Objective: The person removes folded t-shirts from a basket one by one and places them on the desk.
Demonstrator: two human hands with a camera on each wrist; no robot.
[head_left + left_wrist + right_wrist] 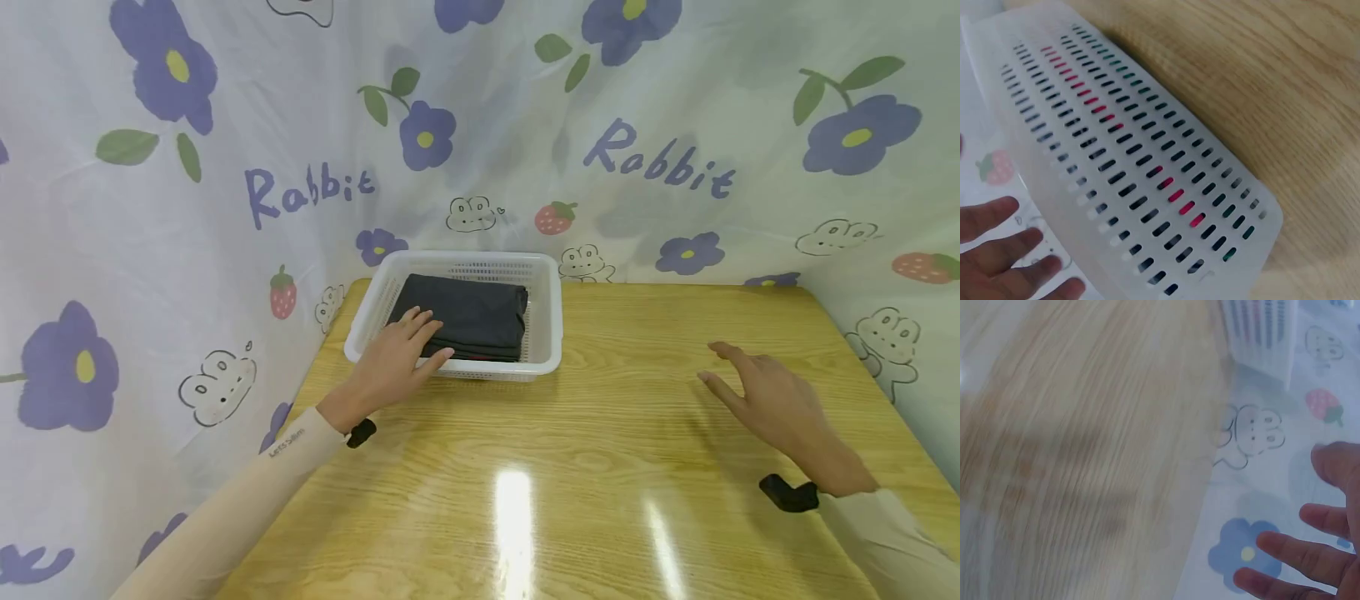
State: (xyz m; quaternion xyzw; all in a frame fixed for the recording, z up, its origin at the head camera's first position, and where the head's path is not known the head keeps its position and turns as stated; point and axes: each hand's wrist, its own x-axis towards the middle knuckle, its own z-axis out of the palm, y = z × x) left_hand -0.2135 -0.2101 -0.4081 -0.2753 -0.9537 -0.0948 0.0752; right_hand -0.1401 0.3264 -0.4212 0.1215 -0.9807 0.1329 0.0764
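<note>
A white plastic basket (551, 333) with slotted walls stands at the back left of the table. Inside it lies a stack of folded dark cloth (472, 312); red and green show through the slots in the left wrist view. My left hand (393, 358) reaches over the basket's near left corner, fingers spread and overlapping the cloth in the head view, gripping nothing. Off to the right, my right hand (780, 400) hovers above the table with thumb and fingers apart and nothing between them.
The wooden table (600, 433) has a glossy top with bright reflections near its front. A white curtain (510, 150) printed with flowers, rabbits and strawberries hangs along the back and both sides, close to the basket. Each wrist wears a black band (789, 493).
</note>
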